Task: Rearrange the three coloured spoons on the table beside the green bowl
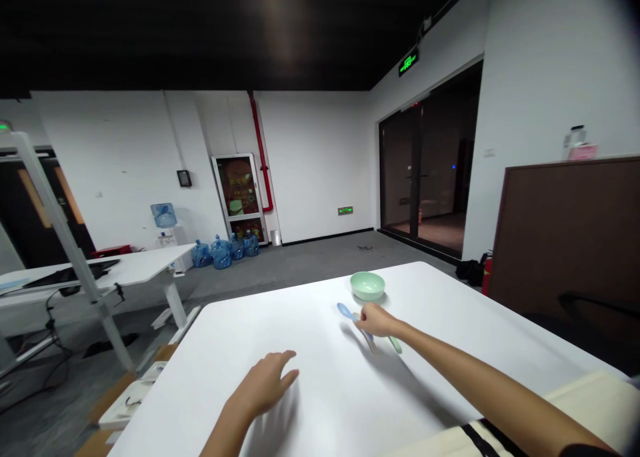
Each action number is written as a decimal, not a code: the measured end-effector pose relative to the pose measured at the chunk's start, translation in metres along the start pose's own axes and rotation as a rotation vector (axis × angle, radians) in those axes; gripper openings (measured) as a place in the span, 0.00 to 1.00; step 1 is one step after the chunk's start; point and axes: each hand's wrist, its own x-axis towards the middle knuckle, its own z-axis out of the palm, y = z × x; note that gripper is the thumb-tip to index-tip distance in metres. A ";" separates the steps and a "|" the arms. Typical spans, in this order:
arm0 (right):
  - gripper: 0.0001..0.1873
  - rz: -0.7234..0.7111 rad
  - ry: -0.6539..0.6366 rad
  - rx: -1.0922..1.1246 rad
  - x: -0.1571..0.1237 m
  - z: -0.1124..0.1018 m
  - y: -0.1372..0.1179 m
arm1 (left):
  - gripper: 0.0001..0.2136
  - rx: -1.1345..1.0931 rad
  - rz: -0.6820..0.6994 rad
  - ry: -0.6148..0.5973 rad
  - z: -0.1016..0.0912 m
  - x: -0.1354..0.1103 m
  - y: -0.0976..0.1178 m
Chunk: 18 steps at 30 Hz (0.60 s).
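At the far left, a second white table (150, 260) stands behind a slanting pale post (60, 224), and blue water bottles (221, 252) stand on the floor beyond it. On the near side, the left hand (267, 380) is over the white worktop (310, 324), loosely spread, fingers forward and thumb apart, with nothing in its grasp. Further right, the blue spoon (344, 309) slants across, its bowl pointing to the far left, and the right hand (376, 320) is closed around it, fingers curled in. A narrow blue and beige strip shows below that hand; whether it all belongs to the spoon I cannot tell. Just right of it, a green handle (395, 344) slants out from under the hand, its other end hidden. The green bowl (367, 286) sits upright just beyond the right hand, near the worktop's far edge. At the far right stands a brown partition (565, 244).
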 end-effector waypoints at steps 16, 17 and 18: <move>0.11 0.382 0.078 -0.227 -0.018 -0.023 0.128 | 0.27 -0.010 -0.004 -0.016 0.005 0.005 -0.006; 0.11 0.395 0.071 -0.223 -0.018 -0.023 0.130 | 0.27 -0.012 -0.003 -0.016 0.005 0.006 -0.006; 0.11 0.406 0.065 -0.224 -0.018 -0.022 0.132 | 0.27 -0.011 -0.001 -0.017 0.005 0.006 -0.006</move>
